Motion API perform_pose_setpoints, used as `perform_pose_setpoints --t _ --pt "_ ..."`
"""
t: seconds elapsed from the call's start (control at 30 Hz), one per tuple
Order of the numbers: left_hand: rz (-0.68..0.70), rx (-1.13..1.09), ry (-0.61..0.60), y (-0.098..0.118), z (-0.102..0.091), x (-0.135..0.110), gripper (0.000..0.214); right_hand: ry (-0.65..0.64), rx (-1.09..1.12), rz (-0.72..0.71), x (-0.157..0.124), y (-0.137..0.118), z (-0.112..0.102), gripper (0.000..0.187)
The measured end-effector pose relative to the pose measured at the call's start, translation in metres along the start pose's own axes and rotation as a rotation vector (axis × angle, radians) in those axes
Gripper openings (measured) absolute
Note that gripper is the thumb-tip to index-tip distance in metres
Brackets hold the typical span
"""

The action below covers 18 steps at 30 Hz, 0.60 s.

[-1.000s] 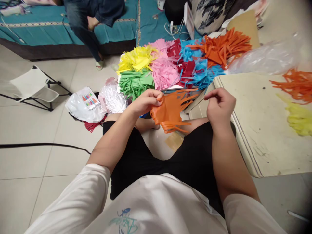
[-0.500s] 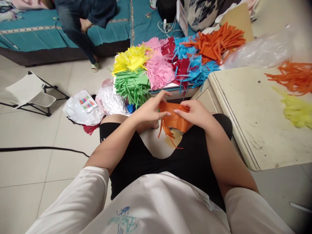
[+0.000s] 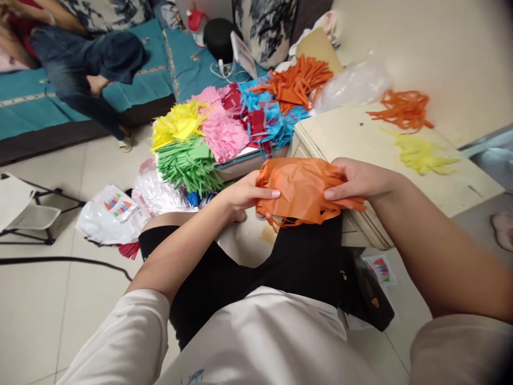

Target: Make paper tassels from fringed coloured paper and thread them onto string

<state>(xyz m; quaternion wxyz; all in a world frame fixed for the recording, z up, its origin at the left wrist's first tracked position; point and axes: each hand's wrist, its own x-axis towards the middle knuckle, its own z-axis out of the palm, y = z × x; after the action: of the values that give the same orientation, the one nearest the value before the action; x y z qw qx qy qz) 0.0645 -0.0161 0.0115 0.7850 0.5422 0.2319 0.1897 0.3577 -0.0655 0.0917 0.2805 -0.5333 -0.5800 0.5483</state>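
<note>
An orange fringed tissue paper sheet [image 3: 301,187] is stretched out between both of my hands above my lap. My left hand [image 3: 244,193] pinches its left edge, thumb on top. My right hand [image 3: 356,181] grips its right edge with fingers curled over it. Cut strips dangle from the sheet's lower edge. Just behind my hands, piles of fringed paper in yellow [image 3: 176,122], green [image 3: 188,163], pink [image 3: 222,133], blue [image 3: 278,120] and orange [image 3: 294,83] lie on a low board.
A cream cabinet top [image 3: 352,139] at my right carries loose orange [image 3: 403,107] and yellow [image 3: 420,155] fringe. Plastic bags [image 3: 116,219] and a folding stool [image 3: 18,208] lie on the tiled floor at left. Another person [image 3: 86,59] sits on the teal bed.
The sheet has been spread wider and lifted, my right hand moving right to its far edge. My view has swung to the right.
</note>
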Motion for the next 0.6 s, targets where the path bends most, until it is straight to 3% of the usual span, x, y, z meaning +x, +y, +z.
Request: perform_pose_setpoints --t 0.1,0.2,0.27,0.43,0.6 --pt "-0.054 0.009 -0.086 0.009 0.022 0.028 0.075 0.018 0.236 0.021 -0.033 0.020 -0.004 0.057" --pt "-0.028 0.076 -0.128 0.012 0.049 0.059 0.068 0.177 0.491 -0.018 -0.059 0.045 -0.001 0.054" --pt "-0.029 0.131 -0.149 0.011 0.063 0.080 0.064 0.245 0.534 0.037 -0.073 0.061 -0.003 0.059" --pt "-0.157 0.291 -0.235 0.006 0.074 0.130 0.065 0.362 0.390 0.134 -0.107 0.093 -0.031 0.066" --pt "-0.255 0.620 -0.211 0.015 0.064 0.172 0.046 0.485 -0.049 0.354 -0.124 0.113 -0.079 0.055"
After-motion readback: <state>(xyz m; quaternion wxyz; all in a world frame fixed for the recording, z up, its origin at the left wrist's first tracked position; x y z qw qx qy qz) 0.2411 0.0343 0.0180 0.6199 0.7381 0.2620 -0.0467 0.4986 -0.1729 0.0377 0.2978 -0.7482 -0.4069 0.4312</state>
